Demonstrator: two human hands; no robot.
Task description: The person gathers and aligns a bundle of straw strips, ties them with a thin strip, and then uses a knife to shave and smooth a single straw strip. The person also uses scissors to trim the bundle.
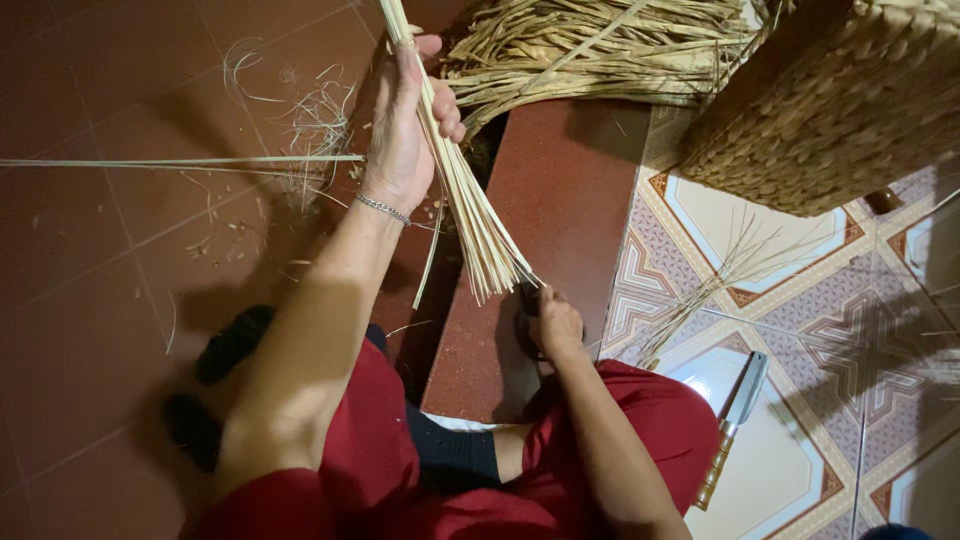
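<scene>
Bundle of pale reed strips (462,185) runs top to lower right, long axis steeply diagonal: upper end leaves the top edge of the frame, lower cut ends fan out just above the red step (540,230). Bundle sits mid-frame, over the edge between the dark red tile floor (110,260) and the step. Left hand (405,125) wrapped closed around the bundle near its upper part, fingers curled over the strips, thumb up, wrist bent back, thin bracelet (383,208) on the wrist; forearm comes up from lower left. Right hand (553,322) low, just below the fanned ends, closed on a dark object, likely a tool handle, too hidden to tell what; forearm rises from lower right. Person seated, red trousers at bottom. One long single strip (180,160) lies horizontally on the floor with loose shavings near it. Pile of dried reeds (590,50) at top, woven basket (830,110) at upper right. Knife with wooden handle (732,425) lies on the patterned tiles (800,300), well apart from the right hand.
</scene>
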